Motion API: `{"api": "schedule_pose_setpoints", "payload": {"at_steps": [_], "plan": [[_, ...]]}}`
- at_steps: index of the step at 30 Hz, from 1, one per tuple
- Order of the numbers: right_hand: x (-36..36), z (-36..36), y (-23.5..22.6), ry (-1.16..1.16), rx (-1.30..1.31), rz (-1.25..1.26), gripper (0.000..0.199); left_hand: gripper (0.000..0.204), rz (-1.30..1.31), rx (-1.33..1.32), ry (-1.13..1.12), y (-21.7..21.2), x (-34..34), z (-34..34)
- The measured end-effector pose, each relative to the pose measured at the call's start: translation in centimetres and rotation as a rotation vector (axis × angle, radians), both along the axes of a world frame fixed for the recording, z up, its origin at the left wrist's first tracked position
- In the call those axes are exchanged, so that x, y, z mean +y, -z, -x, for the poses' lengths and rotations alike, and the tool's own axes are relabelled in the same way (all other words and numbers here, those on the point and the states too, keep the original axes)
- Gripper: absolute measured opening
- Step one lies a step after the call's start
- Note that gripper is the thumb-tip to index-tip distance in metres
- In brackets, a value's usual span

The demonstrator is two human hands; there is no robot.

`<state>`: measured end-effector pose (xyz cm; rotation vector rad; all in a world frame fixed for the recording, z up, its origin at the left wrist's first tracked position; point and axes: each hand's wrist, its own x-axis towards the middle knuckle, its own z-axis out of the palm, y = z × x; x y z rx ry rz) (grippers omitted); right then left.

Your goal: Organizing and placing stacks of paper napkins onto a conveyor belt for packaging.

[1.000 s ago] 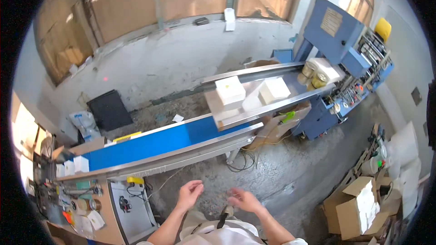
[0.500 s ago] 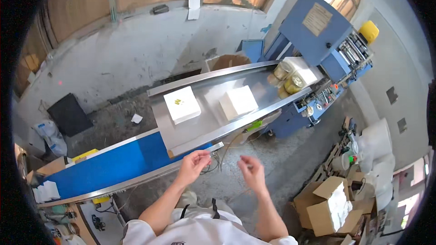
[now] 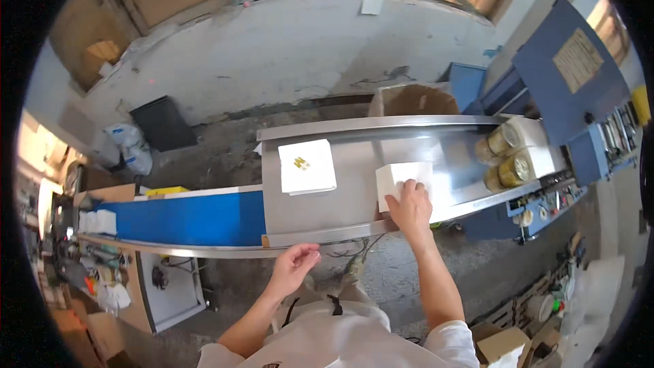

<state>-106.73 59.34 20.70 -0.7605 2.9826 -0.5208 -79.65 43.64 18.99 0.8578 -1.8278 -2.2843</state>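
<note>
My right hand [image 3: 411, 210] lies over the near side of a white stack of folded paper, napkin-like [image 3: 398, 180], on the metal table [image 3: 357, 208]. Its thumb is at the stack's left side and its fingers bend over the top. To the left, a second white stack [image 3: 308, 170] with a gold print on top lies on the same table, untouched. Just in front of the table's near edge hovers my left hand [image 3: 295, 269], its fingers loosely curled with nothing visible in them.
A blue conveyor belt [image 3: 191, 218] runs off left, with small white stacks [image 3: 97, 222] at its far end. On the right, two jars with yellowish contents [image 3: 503, 139] stand against a white block by a blue machine [image 3: 565, 61]. Behind the table is a cardboard box [image 3: 415, 101].
My right hand has moved forward from in front of the table onto the right-hand stack. My left hand stays by the near edge. The view has turned, levelling the table.
</note>
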Motion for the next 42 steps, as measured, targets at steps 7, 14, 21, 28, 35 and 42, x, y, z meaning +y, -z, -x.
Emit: {"api": "schedule_pose_setpoints", "payload": {"at_steps": [7, 14, 21, 28, 35, 42], "plan": [[2.7, 1.8, 0.0, -0.147, 0.004, 0.149, 0.029, 0.029, -0.009, 0.019, -0.066, -0.3, 4.0, 3.8], [5.6, 4.7, -1.1, -0.161, -0.077, 0.309, 0.02, 0.028, 0.019, 0.054, 0.047, -0.8, 5.3, 9.1], [8.7, 5.4, -6.5, -0.035, -0.457, 0.703, 0.02, 0.032, -0.011, 0.091, 0.131, -1.5, 4.0, 14.4], [8.4, 3.6, -7.1, -0.039, -1.083, 1.582, 0.029, 0.062, -0.52, 0.411, 0.23, -3.8, 4.6, 21.5], [7.9, 3.0, -8.5, -0.013, -1.093, 1.634, 0.045, 0.075, -0.922, -0.07, 0.135, -0.1, 3.2, 21.0], [5.7, 2.4, -14.3, -0.189, -1.077, 1.774, 0.049, 0.062, -0.922, 0.023, 0.626, -1.3, 9.3, 21.1]]}}
